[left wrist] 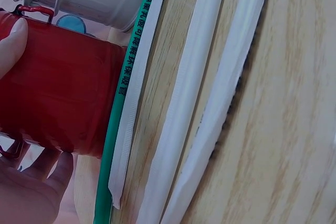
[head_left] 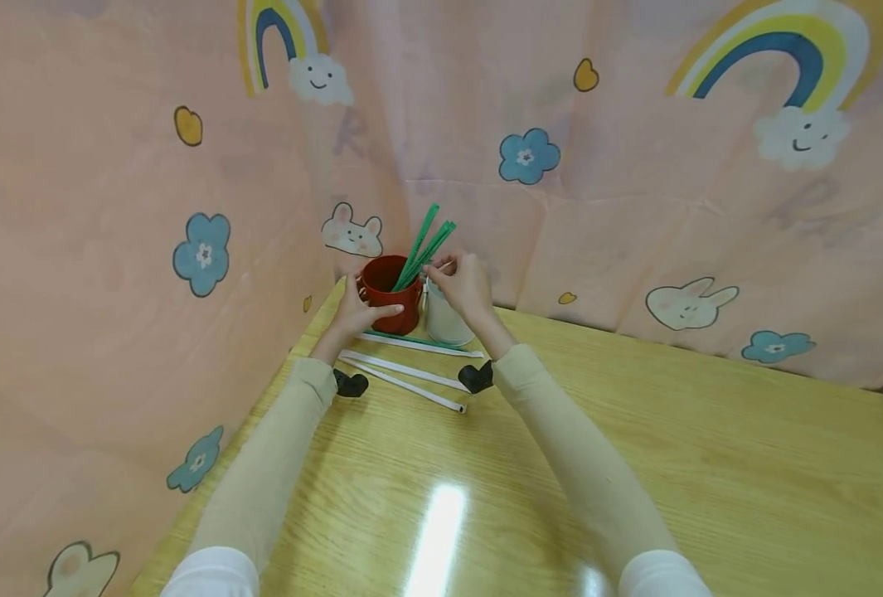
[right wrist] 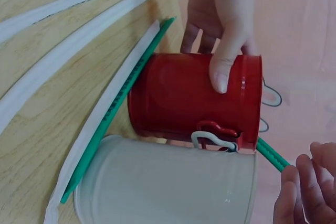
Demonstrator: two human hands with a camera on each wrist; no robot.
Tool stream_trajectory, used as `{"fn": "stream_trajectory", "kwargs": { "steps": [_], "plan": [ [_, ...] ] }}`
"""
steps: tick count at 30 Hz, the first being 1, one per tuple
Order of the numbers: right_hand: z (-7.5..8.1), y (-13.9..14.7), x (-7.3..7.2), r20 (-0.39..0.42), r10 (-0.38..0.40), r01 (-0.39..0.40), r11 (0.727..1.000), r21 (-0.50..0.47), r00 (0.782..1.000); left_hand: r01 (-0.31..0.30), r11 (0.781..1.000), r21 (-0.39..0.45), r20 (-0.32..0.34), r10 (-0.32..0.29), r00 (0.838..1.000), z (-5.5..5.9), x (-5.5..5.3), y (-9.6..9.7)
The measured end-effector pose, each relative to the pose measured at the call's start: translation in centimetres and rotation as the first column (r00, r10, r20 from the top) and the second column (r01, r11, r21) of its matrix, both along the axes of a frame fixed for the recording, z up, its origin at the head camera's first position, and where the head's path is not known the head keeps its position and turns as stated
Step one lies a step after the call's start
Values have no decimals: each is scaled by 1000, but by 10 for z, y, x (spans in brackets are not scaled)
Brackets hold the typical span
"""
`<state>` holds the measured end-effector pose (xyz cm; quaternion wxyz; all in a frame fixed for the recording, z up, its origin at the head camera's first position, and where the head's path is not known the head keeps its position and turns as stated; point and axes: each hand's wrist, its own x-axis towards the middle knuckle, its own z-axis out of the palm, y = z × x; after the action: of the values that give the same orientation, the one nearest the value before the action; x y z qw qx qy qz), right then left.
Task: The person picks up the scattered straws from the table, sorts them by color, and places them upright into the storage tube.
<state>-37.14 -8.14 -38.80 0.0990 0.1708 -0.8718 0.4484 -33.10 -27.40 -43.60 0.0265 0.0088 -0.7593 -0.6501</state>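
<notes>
In the head view my left hand point(head_left: 355, 311) grips a red metal bucket point(head_left: 400, 311) with small side handles, thumb across its near wall and fingers round the far side. Several green straws point(head_left: 428, 245) stand in the bucket, leaning right. Close beside them is my right hand point(head_left: 467, 286), its fingertips by the straws. In the right wrist view its loosely bent fingers point(right wrist: 310, 182) overlap the end of a green straw point(right wrist: 272, 153), and no firm pinch shows. Against the red bucket's right side stands a white bucket point(head_left: 447, 315).
A green straw point(left wrist: 126, 72) with printing and a white straw point(left wrist: 139, 77) lie along the buckets' bases. Two more white straws point(head_left: 404, 369) lie nearer on the wooden table point(head_left: 381, 464). Patterned pink cloth point(head_left: 620, 207) hangs behind and at the left.
</notes>
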Motion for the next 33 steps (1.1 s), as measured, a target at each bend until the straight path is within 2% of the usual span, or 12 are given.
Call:
{"fn": "stream_trajectory", "kwargs": {
  "steps": [6, 9, 14, 19, 23, 27, 33],
  "plan": [
    [-5, 4, 6, 2, 25, -25, 1000, -11, 1000, -19, 999, -37, -32, 18, 999, -21, -12, -6],
    [-10, 6, 11, 9, 33, -33, 999, -26, 999, -20, 999, -43, -28, 18, 999, -24, -14, -6],
    [-19, 10, 17, -34, 43, -44, 999, -30, 998, -9, 1000, -29, 7, 9, 1000, -16, -9, -4],
    [-26, 11, 24, -62, 60, -62, 997, -33, 996, 6, 1000, -17, 21, -5, 1000, 2, 3, 1],
    [-30, 10, 30, -99, 81, -86, 995, -42, 992, 9, 999, -34, 13, -8, 1000, 3, 5, 2],
    [-34, 9, 36, -134, 109, -112, 994, -9, 985, 11, 999, -34, 1, -11, 1000, 4, 5, 2],
    [-42, 5, 40, -111, 195, -194, 981, 19, 974, 9, 1000, -16, -4, -10, 1000, 1, 2, 0]
  ]
}}
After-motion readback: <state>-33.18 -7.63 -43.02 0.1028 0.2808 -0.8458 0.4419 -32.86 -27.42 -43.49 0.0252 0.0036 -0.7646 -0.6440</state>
